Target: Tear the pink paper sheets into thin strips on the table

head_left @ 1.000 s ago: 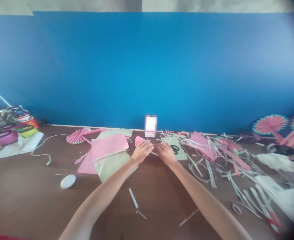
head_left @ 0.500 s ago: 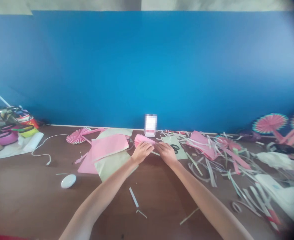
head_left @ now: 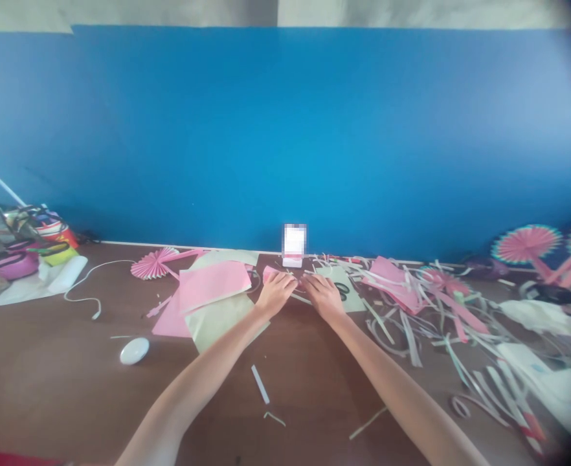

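Observation:
Both my hands meet far out on the brown table (head_left: pixel 47 388), at a small folded pink paper (head_left: pixel 268 274). My left hand (head_left: pixel 276 292) has its fingers closed over the pink paper, which shows only a little at its left. My right hand (head_left: pixel 320 294) pinches the paper's other end, fingers pressed together, with only a small gap between the two hands. Black scissors (head_left: pixel 341 290) lie on a pale sheet just right of my right hand.
Pink and cream sheets (head_left: pixel 212 288) lie left of my hands, a finished pink fan (head_left: pixel 152 263) behind them. A white round object (head_left: pixel 134 350) sits nearer left. Paper strips and scraps (head_left: pixel 441 323) cover the right side. Coloured containers (head_left: pixel 33 249) stand far left. A blue wall (head_left: pixel 285 129) backs the table.
The pink paper, spread wider between my hands half a second ago, is now squeezed smaller under my left hand. My hands stay at the same spot.

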### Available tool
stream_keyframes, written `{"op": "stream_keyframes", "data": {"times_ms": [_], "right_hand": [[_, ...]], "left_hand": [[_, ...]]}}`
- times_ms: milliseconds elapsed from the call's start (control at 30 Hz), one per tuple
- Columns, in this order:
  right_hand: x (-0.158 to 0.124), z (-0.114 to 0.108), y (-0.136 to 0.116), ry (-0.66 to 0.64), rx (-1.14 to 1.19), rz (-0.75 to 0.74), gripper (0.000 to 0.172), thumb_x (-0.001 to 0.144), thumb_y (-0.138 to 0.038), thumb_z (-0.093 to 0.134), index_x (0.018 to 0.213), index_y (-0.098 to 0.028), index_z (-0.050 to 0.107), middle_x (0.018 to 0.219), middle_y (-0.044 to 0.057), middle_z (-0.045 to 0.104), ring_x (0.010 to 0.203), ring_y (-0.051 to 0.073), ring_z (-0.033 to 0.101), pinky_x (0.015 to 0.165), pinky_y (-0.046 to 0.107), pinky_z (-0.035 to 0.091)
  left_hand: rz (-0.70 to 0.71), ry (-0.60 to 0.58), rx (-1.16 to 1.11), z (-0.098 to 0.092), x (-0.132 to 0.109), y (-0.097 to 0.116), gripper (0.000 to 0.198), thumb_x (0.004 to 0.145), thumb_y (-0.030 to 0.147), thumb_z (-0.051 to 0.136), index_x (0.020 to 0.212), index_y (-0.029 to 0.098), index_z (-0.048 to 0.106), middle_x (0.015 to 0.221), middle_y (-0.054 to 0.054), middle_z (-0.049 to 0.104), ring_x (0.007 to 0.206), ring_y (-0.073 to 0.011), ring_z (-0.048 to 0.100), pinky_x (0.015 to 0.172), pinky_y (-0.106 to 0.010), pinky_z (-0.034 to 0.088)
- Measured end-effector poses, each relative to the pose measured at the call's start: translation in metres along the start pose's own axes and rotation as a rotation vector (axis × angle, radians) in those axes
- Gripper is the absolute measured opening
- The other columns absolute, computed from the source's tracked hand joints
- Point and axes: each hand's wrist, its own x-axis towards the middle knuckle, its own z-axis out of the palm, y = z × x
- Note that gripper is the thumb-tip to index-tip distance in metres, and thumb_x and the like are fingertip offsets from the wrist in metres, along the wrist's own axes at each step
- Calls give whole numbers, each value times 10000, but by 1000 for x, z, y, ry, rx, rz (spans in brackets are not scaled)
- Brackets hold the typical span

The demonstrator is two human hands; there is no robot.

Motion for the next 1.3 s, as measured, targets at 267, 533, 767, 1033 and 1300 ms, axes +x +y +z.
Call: {"op": "stream_keyframes", "data": {"times_ms": [267, 533, 767, 1033, 1300], "right_hand": [[1, 0, -3, -66, -14, -13, 296, 900, -103, 429, 1150, -163, 576, 959, 99, 662, 964, 217, 532, 782, 339, 369], [2, 0, -1, -65, 4, 73, 236, 858, -70, 447, 1023, -159, 590, 882, 89, 656, 933, 220, 526, 764, 330, 347], [2, 1, -1, -60, 8, 109, 294, 838, -56, 447, 1075, -166, 581, 934, 96, 656, 968, 230, 527, 776, 332, 350], [0, -2, 1, -12, 64, 108, 333, 826, -10, 416, 1069, -153, 593, 1098, 109, 636, 1100, 225, 496, 836, 331, 368], [1, -1, -1, -8, 32, 94, 332, 851, -57, 451, 1138, -157, 586, 1148, 105, 634, 1118, 223, 505, 845, 343, 374]], "left_hand": [[-10, -4, 1, 0, 0, 2, 207, 921, 146, 432, 1031, 190, 602, 999, -45, 629, 956, -181, 545, 836, -340, 397], [-85, 32, -14, 0, 3, 3, 194, 944, 232, 419, 1041, 189, 581, 1028, -57, 633, 981, -190, 551, 865, -373, 378], [-103, 71, -39, -2, 4, 2, 180, 939, 266, 437, 1037, 185, 564, 1031, -61, 633, 1024, -189, 552, 909, -373, 387], [-41, 3, -65, 2, 2, 1, 167, 936, 207, 433, 1040, 180, 561, 1087, -57, 629, 1060, -179, 546, 876, -351, 412], [-40, 10, -60, 5, -2, -2, 168, 933, 178, 425, 951, 173, 592, 991, -48, 649, 975, -166, 575, 854, -341, 416]]}}
